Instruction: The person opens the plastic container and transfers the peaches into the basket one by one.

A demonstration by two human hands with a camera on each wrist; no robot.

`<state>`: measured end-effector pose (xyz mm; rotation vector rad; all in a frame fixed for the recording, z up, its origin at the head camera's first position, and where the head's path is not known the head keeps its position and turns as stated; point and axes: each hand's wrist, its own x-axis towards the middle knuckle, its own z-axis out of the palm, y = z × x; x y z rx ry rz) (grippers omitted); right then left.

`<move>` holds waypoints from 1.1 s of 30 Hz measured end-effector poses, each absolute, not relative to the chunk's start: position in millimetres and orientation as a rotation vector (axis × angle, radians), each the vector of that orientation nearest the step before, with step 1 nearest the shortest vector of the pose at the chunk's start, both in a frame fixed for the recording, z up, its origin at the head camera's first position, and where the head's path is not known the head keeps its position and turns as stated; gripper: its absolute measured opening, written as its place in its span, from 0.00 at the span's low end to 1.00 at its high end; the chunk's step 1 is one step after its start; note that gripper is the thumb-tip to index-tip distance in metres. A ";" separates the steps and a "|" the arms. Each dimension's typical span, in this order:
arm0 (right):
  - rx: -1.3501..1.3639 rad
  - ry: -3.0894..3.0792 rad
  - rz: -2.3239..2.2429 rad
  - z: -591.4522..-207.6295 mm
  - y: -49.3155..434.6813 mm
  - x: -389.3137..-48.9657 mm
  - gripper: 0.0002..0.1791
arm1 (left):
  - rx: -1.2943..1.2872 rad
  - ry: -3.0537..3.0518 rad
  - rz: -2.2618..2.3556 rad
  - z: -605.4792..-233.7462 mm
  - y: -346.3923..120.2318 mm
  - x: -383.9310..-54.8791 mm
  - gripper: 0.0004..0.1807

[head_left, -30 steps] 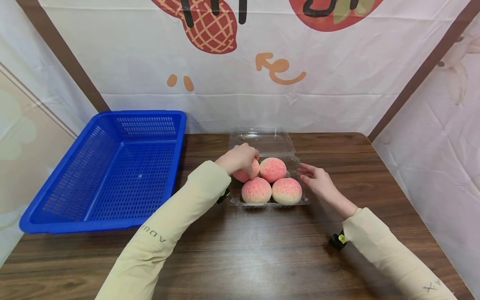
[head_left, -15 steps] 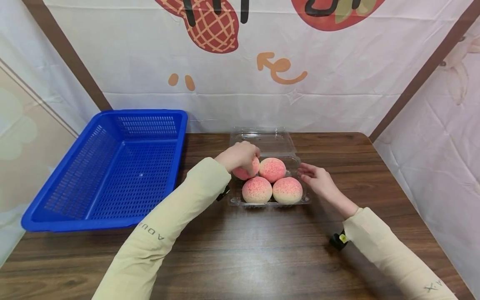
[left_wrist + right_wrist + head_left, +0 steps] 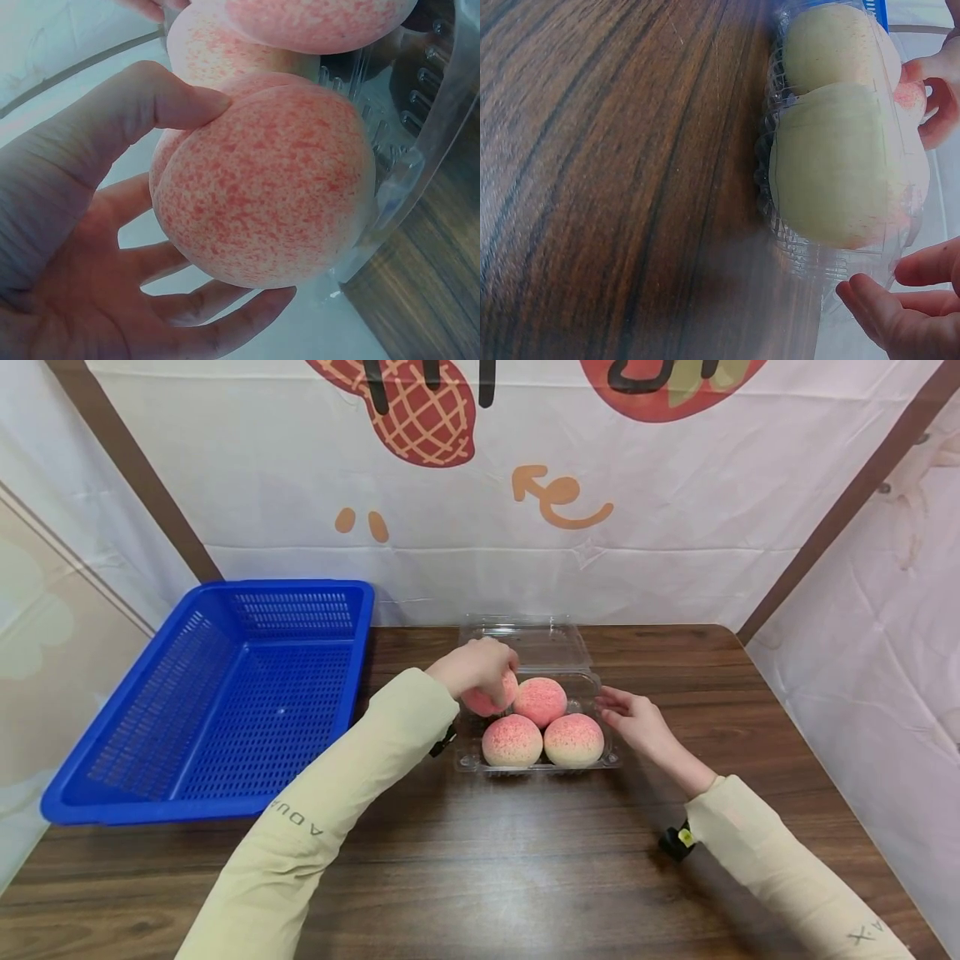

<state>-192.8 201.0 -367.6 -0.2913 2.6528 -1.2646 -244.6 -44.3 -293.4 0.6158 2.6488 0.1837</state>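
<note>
In the head view, a clear plastic clamshell box (image 3: 465,760) lies with its lid folded back, holding pink-and-cream peaches. My left hand (image 3: 480,667) grips the back-left peach (image 3: 262,184), thumb on top and fingers curled beneath in the left wrist view. Beside it sits the back-right peach (image 3: 541,702). The front-left peach (image 3: 512,741) and front-right peach (image 3: 573,741) rest along the near side. At the box's right side, my right hand (image 3: 637,724) pinches the wall between thumb and fingers, as the right wrist view shows.
A blue slotted plastic basket (image 3: 352,693) stands on the left of the brown wooden table (image 3: 510,868). The clear lid (image 3: 525,643) leans back toward the printed white cloth (image 3: 450,560) behind the table.
My left hand has shifted slightly up and to the left with its peach. The back-right peach has moved a little left. The right hand has stayed in place.
</note>
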 end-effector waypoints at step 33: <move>-0.286 2.643 -1.256 -368.3 202.1 -196.6 0.24 | 0.632 2.684 0.180 -259.2 -60.7 -253.2 0.29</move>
